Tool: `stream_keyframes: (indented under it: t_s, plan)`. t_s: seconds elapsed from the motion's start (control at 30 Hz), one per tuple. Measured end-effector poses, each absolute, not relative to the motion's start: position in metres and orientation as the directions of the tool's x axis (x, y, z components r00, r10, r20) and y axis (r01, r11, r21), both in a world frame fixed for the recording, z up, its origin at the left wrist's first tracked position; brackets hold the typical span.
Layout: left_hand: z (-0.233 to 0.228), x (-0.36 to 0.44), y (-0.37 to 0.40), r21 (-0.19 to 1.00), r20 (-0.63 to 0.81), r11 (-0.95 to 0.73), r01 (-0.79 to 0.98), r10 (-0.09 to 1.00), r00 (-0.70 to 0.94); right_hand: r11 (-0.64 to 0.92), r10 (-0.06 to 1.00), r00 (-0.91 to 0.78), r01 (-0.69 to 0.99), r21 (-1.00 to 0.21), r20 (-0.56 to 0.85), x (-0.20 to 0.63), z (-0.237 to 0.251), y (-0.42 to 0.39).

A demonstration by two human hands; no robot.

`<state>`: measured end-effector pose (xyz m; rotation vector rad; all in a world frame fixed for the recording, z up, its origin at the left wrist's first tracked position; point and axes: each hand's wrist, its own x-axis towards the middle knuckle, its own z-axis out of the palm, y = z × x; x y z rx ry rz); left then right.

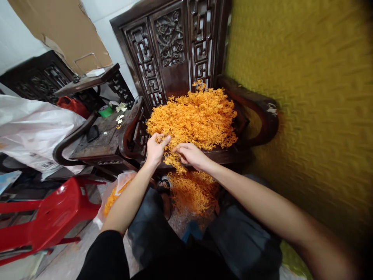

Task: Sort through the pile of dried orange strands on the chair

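Note:
A big heap of thin orange strands [195, 116] lies on the seat of a dark carved wooden chair [171, 46]. My left hand [155, 147] pinches a few strands at the heap's near left edge. My right hand [190, 154] rests fingers-down on the near edge of the heap, with strands under its fingers. More orange strands [192, 190] hang and lie below the seat's front edge, between my knees.
A clear bag with orange strands [115, 194] sits on the floor at my left. A red plastic chair [49, 217] stands further left, a white plastic bag [32, 128] behind it. A second dark wooden seat [99, 140] adjoins. A yellow wall [314, 97] fills the right.

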<state>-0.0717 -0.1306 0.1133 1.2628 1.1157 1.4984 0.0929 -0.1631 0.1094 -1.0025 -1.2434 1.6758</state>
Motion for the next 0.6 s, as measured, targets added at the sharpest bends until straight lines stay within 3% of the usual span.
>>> stream_keyframes:
  t_s: [0.13, 0.27, 0.37, 0.47, 0.53, 0.6]
  plan:
    - [0.12, -0.061, -0.142, 0.964, 0.263, -0.264, -0.009, 0.963, -0.061, -0.293, 0.895, -0.423, -0.318, -0.902, -0.142, 0.085, 0.112, -0.168]
    - [0.12, -0.059, -0.136, 0.96, 0.278, -0.273, 0.059, 0.957, -0.089, -0.289, 0.929, -0.332, -0.367, -0.884, -0.165, 0.079, 0.112, -0.171]
    - [0.122, -0.072, -0.116, 0.972, 0.172, -0.211, -0.102, 0.939, -0.297, -0.195, 0.929, -0.361, -0.289, -0.937, -0.082, 0.077, 0.114, -0.183]
    - [0.126, -0.091, -0.098, 0.953, 0.008, -0.15, -0.264, 0.881, -0.473, -0.082, 0.838, -0.546, -0.121, -0.989, -0.002, 0.08, 0.112, -0.193]
    - [0.128, -0.096, -0.098, 0.938, -0.095, -0.046, -0.343, 0.919, -0.383, -0.037, 0.816, -0.577, -0.047, -0.998, -0.004, 0.083, 0.106, -0.19]
    - [0.128, -0.092, -0.107, 0.913, -0.165, 0.078, -0.401, 0.969, -0.186, 0.007, 0.875, -0.484, -0.005, -1.0, 0.008, 0.086, 0.1, -0.18]
